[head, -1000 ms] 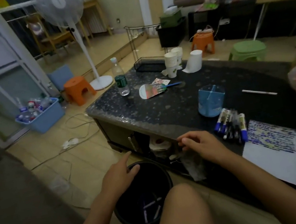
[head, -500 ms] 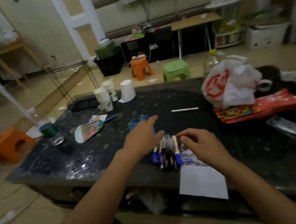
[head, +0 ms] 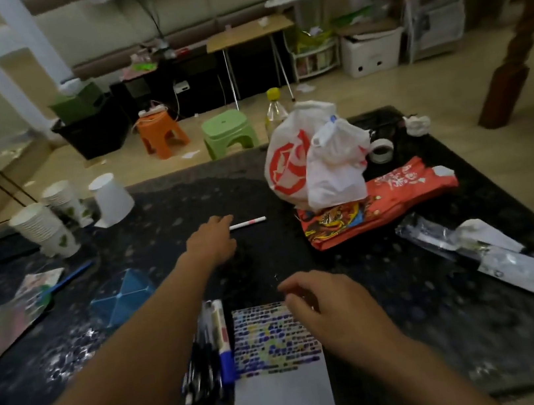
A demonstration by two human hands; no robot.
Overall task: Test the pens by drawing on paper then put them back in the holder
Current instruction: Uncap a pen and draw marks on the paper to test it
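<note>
One sheet of paper (head: 279, 374) is laid nearest the viewer at the front edge of the table (head: 412, 302); its far half is filled with rows of test marks, its near half is left blank; one bundle of pens (head: 207, 346) is set touching its left edge, long axes running near-to-far; four or five are judged to be present, but an exact count cannot be made from overlap and blur; one blue-capped marker (head: 223, 340) is distinguished at the bundle's right side. The right hand (head: 323, 308) is held over the far right corner of the paper, fingers loosely curled, nothing being held. One blue holder (head: 122, 298) is positioned left of the bundle, beyond the left forearm, apparently divided into compartments; no pens are seen standing in it.

Farther out, the left hand (head: 212, 238) is extended across the table, fingers relaxed, fingertips just at the near end of one white pen (head: 248, 223); whether contact is made cannot be told; no grip is seen. The white pen lies directly beyond and to the right of that hand, long axis left-to-right, slightly tilted; the left hand is by far the nearer, the right being well apart; a pickup by the left is therefore judged to be the step in hand.

Beyond are noted: three groups of paper cups (head: 51, 227), one plastic bag (head: 314, 157).
</note>
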